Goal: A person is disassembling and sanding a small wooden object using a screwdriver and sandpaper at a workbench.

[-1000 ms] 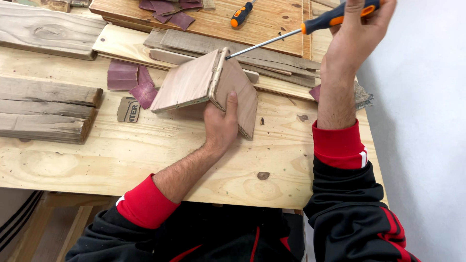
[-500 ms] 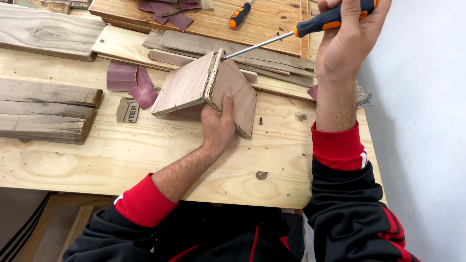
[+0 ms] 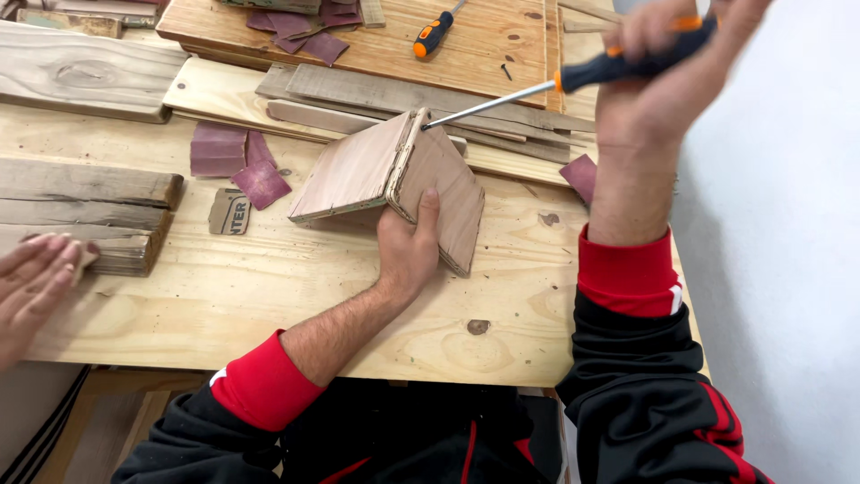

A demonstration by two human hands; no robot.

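My left hand [image 3: 409, 248] grips a small roof-shaped piece made of two thin wooden boards [image 3: 358, 166] joined at a ridge, holding it down on the pale wooden workbench [image 3: 269, 296]. My thumb lies up along the right board. My right hand [image 3: 667, 76] is raised at the upper right, closed around the black and orange handle of a screwdriver [image 3: 573, 79]. Its metal shaft slants down to the left, and the tip meets the top end of the ridge.
Weathered planks [image 3: 81, 206] lie at the left, with purple sandpaper pieces [image 3: 237, 161] beside them. A second orange-handled screwdriver [image 3: 434, 32] rests on a board at the back. Another person's hand [image 3: 31, 287] reaches in at the left edge. The bench ends at the right.
The view has shifted slightly and the screwdriver handle has dropped a little. Another person's hand has come into view at the left edge. My left hand still holds the piece.
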